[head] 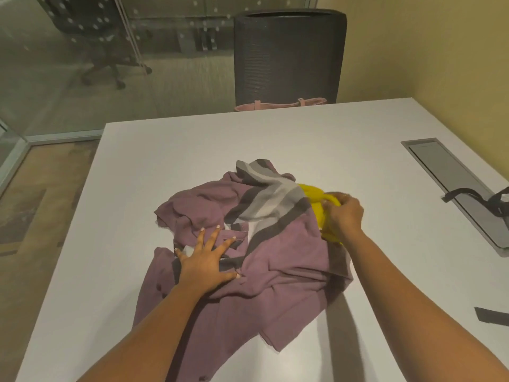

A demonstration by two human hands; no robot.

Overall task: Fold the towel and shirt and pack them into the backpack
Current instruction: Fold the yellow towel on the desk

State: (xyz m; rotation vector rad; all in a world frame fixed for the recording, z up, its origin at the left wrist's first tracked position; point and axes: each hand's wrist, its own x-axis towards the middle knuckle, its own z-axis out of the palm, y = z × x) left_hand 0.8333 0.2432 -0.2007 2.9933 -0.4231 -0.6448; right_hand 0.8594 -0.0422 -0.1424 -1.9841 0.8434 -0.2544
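Purple cloth fills the middle of the white tabletop point(165, 161) on my screen. It is the shirt point(275, 271), soft and all crumpled, with wide grey and white stripes on the part flipped up at its far side.

I see the left hand point(205, 260) lying flat on the shirt. Its fingers are spread wide and straight, pressing the cloth down. The right hand point(344, 213) is curled round the yellow towel point(311, 194) and grips it (the hand is a bit blurry, but the fingers bend into the cloth). The yellow towel looks fluffy and bunched up. It sits at the right side of the shirt, partly under the striped part.

The tabletop is smooth and flat. A long grey flap point(446, 175) is set into it on the right, and black straps point(473, 197) lie across that flap. A flat dark strip point(493, 315) lies nearer, at the right edge.

Past the far edge stands a chair point(289, 56) with a dark mesh back. A pink bag point(278, 104) rests on its seat.
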